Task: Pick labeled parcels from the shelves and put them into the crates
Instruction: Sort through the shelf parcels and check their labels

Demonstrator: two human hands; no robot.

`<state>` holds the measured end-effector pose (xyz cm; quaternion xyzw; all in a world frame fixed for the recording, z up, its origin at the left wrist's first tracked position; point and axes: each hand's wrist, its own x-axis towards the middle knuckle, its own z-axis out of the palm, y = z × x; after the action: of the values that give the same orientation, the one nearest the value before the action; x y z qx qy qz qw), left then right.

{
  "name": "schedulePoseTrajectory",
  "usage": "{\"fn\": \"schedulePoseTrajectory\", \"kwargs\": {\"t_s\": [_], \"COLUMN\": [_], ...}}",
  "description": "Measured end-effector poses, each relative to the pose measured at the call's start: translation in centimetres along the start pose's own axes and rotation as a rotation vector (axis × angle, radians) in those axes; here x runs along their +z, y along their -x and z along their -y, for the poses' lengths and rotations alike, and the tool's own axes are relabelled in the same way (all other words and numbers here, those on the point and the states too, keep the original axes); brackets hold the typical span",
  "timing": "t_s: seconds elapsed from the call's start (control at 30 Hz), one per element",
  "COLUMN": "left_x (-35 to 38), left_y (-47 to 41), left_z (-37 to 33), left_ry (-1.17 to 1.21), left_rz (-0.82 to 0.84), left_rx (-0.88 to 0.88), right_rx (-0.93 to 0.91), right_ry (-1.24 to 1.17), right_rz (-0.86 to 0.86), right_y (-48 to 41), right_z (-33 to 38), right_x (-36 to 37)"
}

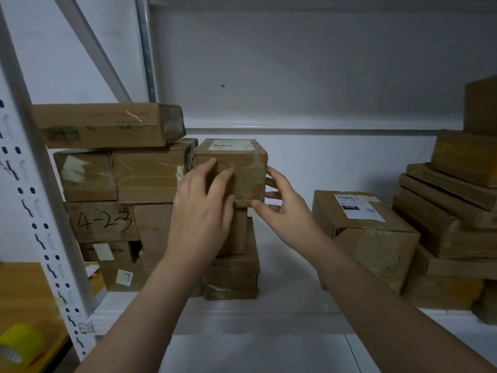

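The parcel [242,176], a small brown box with a white label [231,144] on its top, sits on a narrow stack [234,265] of other boxes on the white shelf [285,254], and it has not been lifted off yet. My left hand [201,211] lies flat against the parcel's front face, fingers fairly straight and pressing rather than curling round anything. My right hand [282,203] cups the parcel's lower right corner, thumb on the bottom front edge and the other fingers curled in against the right side. I judge this as the pick-up step, just at the point of taking hold. Just left of the parcel, a pile of larger boxes stands close against it, one of them marked box [103,222] with handwritten numbers. Well to the right of the parcel lies another labelled box [363,227] on its own. No crate shows anywhere around the parcel, so I will have to turn away from it to find one. The next move, as I see it, calls for sliding my left hand round to the parcel's left side, where the gap to the pile is tight, squeezing evenly from both sides, and lifting straight up so the stack beneath the parcel is not dragged forward or tipped.
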<state>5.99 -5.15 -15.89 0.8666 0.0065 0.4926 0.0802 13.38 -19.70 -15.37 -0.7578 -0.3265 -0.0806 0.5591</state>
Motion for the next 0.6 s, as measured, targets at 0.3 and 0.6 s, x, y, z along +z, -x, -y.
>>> {"fn": "schedulePoseTrajectory", "kwargs": {"t_s": [0.3,0.6], "left_x": [0.6,5.8], "left_y": [0.8,2.9], "left_z": [-1.7,-8.7], "left_ry": [0.066,0.196], "left_rz": [-0.072,0.030], "left_rx": [0.039,0.250], "right_rx": [0.012,0.061], "right_ry": [0.025,0.317], "right_rz": [-0.024,-0.178], "right_y": [1.2,5.9], "right_z": [-0.5,-5.1], "right_x": [-1.4,-9.0]}}
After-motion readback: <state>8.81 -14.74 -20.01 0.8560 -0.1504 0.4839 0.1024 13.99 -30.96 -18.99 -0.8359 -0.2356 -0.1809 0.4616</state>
